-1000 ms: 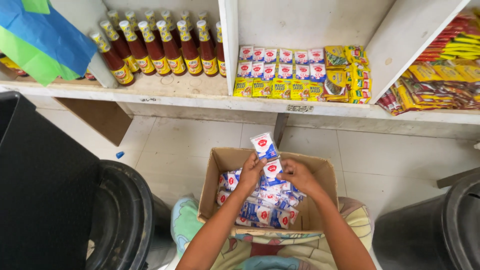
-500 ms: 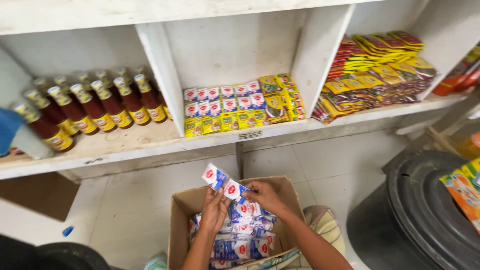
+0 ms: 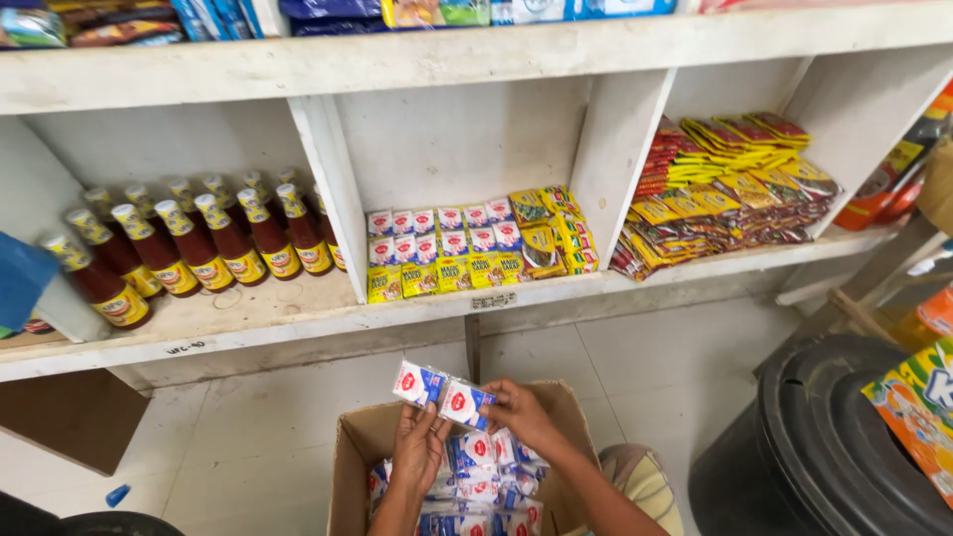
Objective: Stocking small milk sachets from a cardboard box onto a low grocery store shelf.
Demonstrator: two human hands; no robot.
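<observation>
Two bare hands work over an open brown cardboard box [image 3: 349, 467] on the pale tiled floor [image 3: 258, 437], bottom centre of the head view. Left hand [image 3: 419, 449] and right hand [image 3: 518, 412] together pinch a short strip of small white-and-blue sachets with red round marks [image 3: 440, 393], held up just above the box rim, tilted, left end higher. Left fingers close on the strip's lower edge, right fingers clamp its right end. Both grasping, neither released.

Box is packed with more of the same white-and-blue sachets [image 3: 475, 474], loose pile, partly hidden by the forearms.

Above: white painted wooden shelf unit [image 3: 298, 308] with upright dividers. Middle compartment holds rows of small white sachets with red marks [image 3: 442, 230] standing at the back, yellow-and-green sachets [image 3: 437, 274] in front, yellow-green larger packets [image 3: 556, 236] stacked at the right end. Left compartment: red sauce bottles with yellow caps and labels [image 3: 204, 243] in slanted rows. Right compartment: stacked flat packets in red, yellow and dark wrappers [image 3: 730, 189], leaning piles. Top shelf edge shows blue and mixed packets [image 3: 328, 10], cropped.

Right of the box, a black round plastic bin [image 3: 824, 447], near, not touching as far as visible. Far right edge: orange-and-green printed bag [image 3: 918, 407], cropped. Small blue cap-like object [image 3: 117, 494] on the floor lower left. Blue sheet [image 3: 20, 278] at left edge.
</observation>
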